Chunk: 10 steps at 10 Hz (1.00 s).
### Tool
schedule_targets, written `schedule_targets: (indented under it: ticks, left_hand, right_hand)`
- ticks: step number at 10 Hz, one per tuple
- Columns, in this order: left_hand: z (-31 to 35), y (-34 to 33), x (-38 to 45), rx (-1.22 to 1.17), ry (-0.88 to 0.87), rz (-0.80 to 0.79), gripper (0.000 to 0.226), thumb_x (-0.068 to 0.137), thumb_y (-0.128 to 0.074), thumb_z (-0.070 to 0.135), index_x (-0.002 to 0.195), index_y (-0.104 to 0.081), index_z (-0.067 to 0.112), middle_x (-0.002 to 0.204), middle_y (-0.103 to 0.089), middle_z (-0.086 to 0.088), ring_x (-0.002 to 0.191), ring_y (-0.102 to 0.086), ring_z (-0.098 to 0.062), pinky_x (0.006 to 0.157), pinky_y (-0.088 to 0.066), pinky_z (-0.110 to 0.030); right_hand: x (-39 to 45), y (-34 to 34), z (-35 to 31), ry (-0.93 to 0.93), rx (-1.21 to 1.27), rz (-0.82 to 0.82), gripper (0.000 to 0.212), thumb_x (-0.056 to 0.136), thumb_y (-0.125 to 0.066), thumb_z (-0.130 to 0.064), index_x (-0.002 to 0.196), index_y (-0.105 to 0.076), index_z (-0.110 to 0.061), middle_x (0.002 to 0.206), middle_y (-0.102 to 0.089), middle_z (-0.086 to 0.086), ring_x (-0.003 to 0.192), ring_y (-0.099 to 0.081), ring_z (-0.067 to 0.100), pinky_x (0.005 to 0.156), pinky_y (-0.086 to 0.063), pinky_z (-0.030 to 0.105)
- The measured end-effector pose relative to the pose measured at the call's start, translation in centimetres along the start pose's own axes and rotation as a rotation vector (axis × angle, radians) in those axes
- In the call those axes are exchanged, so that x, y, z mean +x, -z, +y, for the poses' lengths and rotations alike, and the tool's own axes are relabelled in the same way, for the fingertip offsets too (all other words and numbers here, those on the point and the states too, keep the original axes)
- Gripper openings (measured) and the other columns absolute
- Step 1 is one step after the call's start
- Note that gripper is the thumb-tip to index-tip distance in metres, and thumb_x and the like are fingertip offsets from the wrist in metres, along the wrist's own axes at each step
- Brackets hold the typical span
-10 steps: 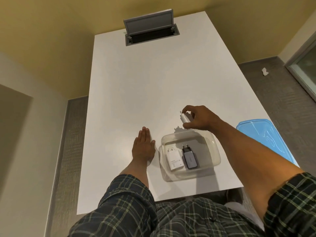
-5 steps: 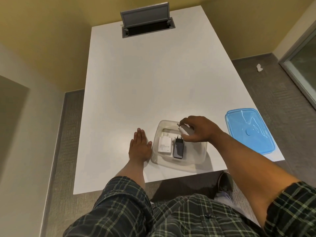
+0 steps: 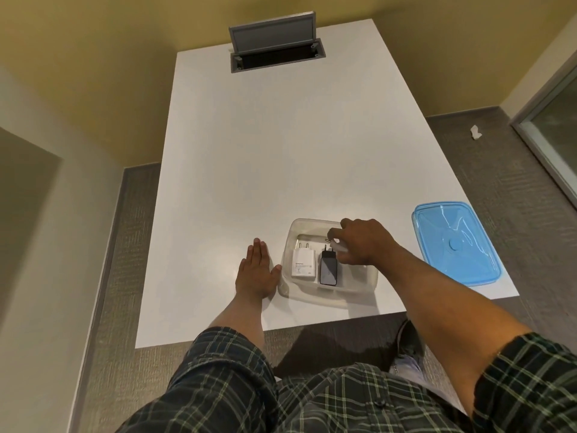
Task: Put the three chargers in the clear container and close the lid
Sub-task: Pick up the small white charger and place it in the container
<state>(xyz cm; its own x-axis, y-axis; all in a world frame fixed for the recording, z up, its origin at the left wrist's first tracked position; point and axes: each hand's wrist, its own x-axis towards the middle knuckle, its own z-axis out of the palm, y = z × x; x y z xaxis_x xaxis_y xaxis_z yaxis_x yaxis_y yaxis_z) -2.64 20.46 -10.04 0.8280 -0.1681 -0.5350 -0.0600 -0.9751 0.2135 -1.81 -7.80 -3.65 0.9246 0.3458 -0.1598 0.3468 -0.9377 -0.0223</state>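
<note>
A clear container (image 3: 296,228) sits near the table's front edge. Inside it lie a white charger (image 3: 302,261) on the left and a black charger (image 3: 328,267) beside it, prongs pointing away from me. My right hand (image 3: 363,242) is over the container's right half, shut on a third, white charger (image 3: 337,246) that is mostly hidden under the fingers; whether it touches the bottom I cannot tell. My left hand (image 3: 256,270) lies flat on the table, fingers together, just left of the container. The blue lid (image 3: 454,243) rests on the table at the right.
The white table (image 3: 281,145) has an open grey cable hatch (image 3: 276,46) at its far end. The lid lies close to the table's right front corner. A scrap of white paper (image 3: 475,132) is on the floor to the right.
My right hand has carried the third charger from beyond the container's far rim down into its right half. The left hand stays flat. The view has shifted.
</note>
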Motion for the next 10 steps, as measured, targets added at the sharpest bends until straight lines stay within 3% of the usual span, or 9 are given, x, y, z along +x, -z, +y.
schedule_targets:
  ticks: [2, 5, 6, 8, 10]
  left_hand:
    - [-0.3, 0.1, 0.0, -0.004, -0.003, -0.026, 0.079, 0.108, -0.03, 0.049, 0.162, 0.014, 0.01, 0.17, 0.022, -0.008, 0.16, 0.012, -0.025, 0.131, -0.006, -0.044]
    - [-0.2, 0.0, 0.3, -0.015, 0.006, -0.056, 0.08, 0.109, -0.029, 0.049, 0.162, 0.016, 0.011, 0.17, 0.024, -0.007, 0.16, 0.015, -0.024, 0.131, -0.004, -0.044]
    - [-0.2, 0.0, 0.3, -0.016, 0.004, -0.058, 0.08, 0.109, -0.029, 0.049, 0.162, 0.017, 0.011, 0.169, 0.025, -0.007, 0.16, 0.015, -0.024, 0.131, -0.003, -0.044]
    - [-0.2, 0.1, 0.4, -0.013, 0.003, -0.062, 0.08, 0.109, -0.029, 0.049, 0.162, 0.017, 0.011, 0.169, 0.025, -0.007, 0.16, 0.015, -0.024, 0.131, -0.003, -0.044]
    - [-0.2, 0.1, 0.3, -0.002, -0.003, -0.051, 0.08, 0.109, -0.029, 0.049, 0.162, 0.016, 0.01, 0.17, 0.024, -0.008, 0.16, 0.014, -0.025, 0.131, -0.004, -0.044]
  right_hand:
    - [1.9, -0.1, 0.2, 0.062, -0.049, -0.02, 0.036, 0.083, -0.06, -0.04, 0.119, -0.062, -0.036, 0.1, -0.059, 0.002, 0.085, -0.064, 0.028, 0.064, -0.036, 0.031]
    - [2.0, -2.1, 0.0, -0.262, 0.146, -0.065, 0.033, 0.087, -0.058, -0.039, 0.119, -0.061, -0.03, 0.103, -0.064, 0.005, 0.091, -0.067, 0.031, 0.07, -0.045, 0.032]
    - [1.7, -2.6, -0.2, -0.316, 0.162, -0.075, 0.032, 0.088, -0.057, -0.036, 0.118, -0.061, -0.024, 0.101, -0.067, 0.006, 0.09, -0.067, 0.032, 0.068, -0.044, 0.032]
    - [1.2, -3.0, -1.0, -0.375, 0.205, -0.143, 0.03, 0.089, -0.058, -0.031, 0.115, -0.061, -0.016, 0.117, -0.065, 0.006, 0.102, -0.066, 0.032, 0.074, -0.048, 0.034]
    - [0.9, -2.9, -1.4, -0.408, 0.191, -0.222, 0.03, 0.09, -0.056, -0.021, 0.119, -0.059, -0.014, 0.114, -0.066, 0.009, 0.102, -0.066, 0.032, 0.072, -0.048, 0.034]
